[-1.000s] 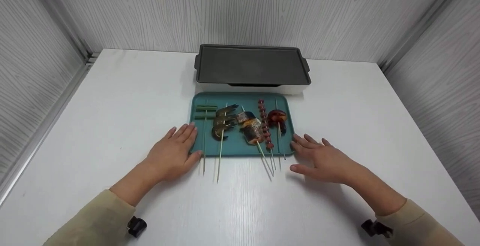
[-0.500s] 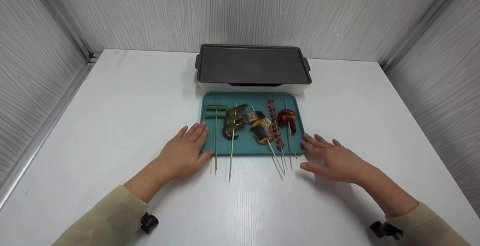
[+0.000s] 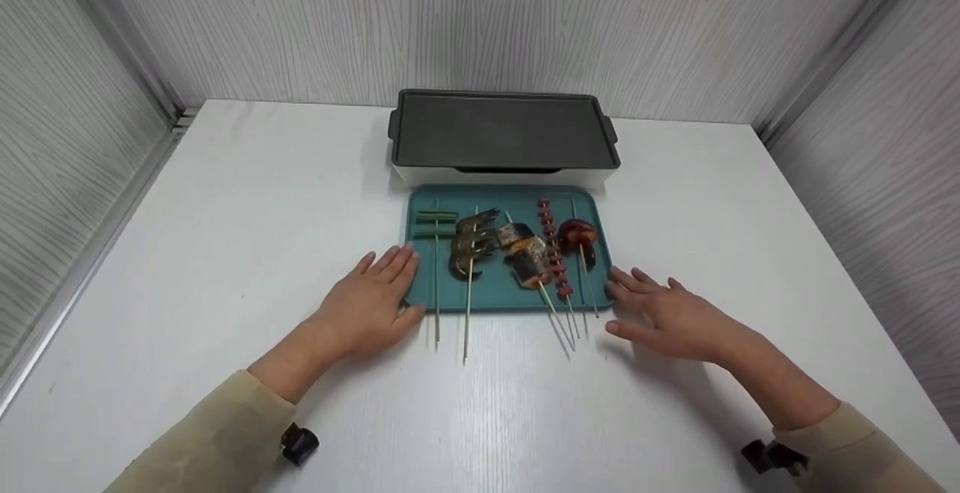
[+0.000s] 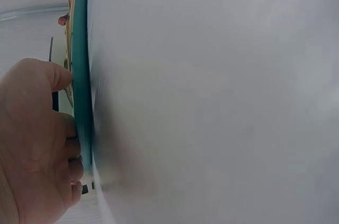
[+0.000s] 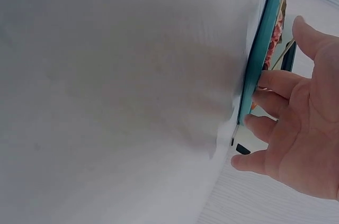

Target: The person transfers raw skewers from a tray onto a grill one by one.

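Shifted to the right since the earlier frame is the teal tray (image 3: pixel 499 296), with its skewers (image 3: pixel 529 259). Its left edge is met by the left hand (image 3: pixel 366 307), fingers extended, nothing grasped. Just beyond, on the far side, the griddle (image 3: pixel 506 131) is set. The tray's right edge is met by the right hand (image 3: pixel 673 320), fingers spread. Tray alignment seems in hand; even pressure would be called for next.
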